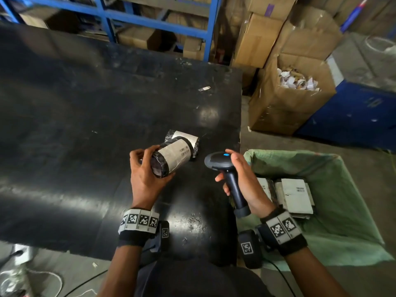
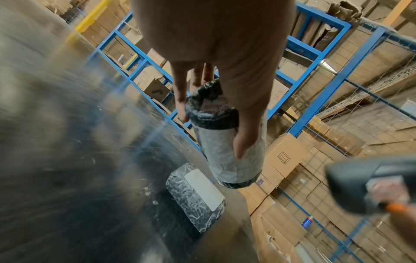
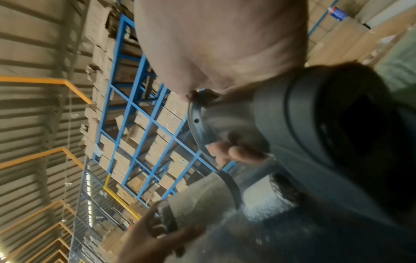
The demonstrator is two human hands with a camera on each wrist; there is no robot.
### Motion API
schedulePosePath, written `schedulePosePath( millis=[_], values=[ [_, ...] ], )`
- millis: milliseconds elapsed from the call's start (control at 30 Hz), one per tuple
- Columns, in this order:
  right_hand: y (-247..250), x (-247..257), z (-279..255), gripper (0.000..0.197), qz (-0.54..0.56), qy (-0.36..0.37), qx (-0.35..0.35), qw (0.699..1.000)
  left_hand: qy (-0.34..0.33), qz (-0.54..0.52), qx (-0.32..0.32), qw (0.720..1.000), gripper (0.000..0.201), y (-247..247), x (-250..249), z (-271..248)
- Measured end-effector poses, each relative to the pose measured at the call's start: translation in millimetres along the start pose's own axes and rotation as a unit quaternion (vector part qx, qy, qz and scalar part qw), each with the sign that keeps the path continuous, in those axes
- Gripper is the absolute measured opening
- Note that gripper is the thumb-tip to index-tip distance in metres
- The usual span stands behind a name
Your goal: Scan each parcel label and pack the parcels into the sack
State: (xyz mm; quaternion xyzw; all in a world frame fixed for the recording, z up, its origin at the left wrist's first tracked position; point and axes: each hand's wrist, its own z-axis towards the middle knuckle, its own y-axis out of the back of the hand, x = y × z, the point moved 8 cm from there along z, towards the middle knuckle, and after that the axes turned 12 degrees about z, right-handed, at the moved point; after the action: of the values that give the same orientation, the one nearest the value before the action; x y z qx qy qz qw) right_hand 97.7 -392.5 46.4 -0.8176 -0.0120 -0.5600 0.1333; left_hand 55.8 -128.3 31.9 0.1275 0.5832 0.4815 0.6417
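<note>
Parcels packed so far lie in the green sack (image 1: 334,211) near right, two showing, while the right hand (image 1: 242,181) wraps the barcode scanner (image 1: 225,168) handle. Left hand (image 1: 145,174) grips one cylindrical parcel (image 1: 171,157) above the black table (image 1: 75,103), label turned up, probably for scanning. One more wrapped parcel (image 1: 184,139) lies just beyond

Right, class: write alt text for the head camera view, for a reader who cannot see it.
A person's left hand holds a cylindrical parcel over a black table, label up, while the right hand grips a handheld scanner beside it. Another parcel lies on the table just behind; a green sack at right already holds flat parcels.
</note>
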Motion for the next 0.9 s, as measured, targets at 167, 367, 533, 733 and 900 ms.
schedulePosePath(
  millis=[167,367,533,733,900],
  values=[
    [16,-97,25,0.048,-0.053,-0.172,-0.053,0.982,0.015,0.008,0.002,1.0,0.087,9,14,-13],
    [10,-152,51,0.044,0.058,-0.165,-0.131,0.976,0.02,0.02,0.003,1.0,0.089,18,25,-25],
    [23,-174,67,0.06,-0.121,-0.18,-0.143,0.966,0.026,-0.003,0.018,0.999,0.09,17,22,-26],
    [31,-95,46,0.064,-0.188,0.007,-0.082,0.979,-0.005,-0.064,0.118,0.991,0.094,0,7,-17],
    [21,-20,-3,0.109,-0.304,0.144,0.117,0.935,-0.039,-0.174,0.253,0.951,0.093,-33,-28,-21]
  ],
)
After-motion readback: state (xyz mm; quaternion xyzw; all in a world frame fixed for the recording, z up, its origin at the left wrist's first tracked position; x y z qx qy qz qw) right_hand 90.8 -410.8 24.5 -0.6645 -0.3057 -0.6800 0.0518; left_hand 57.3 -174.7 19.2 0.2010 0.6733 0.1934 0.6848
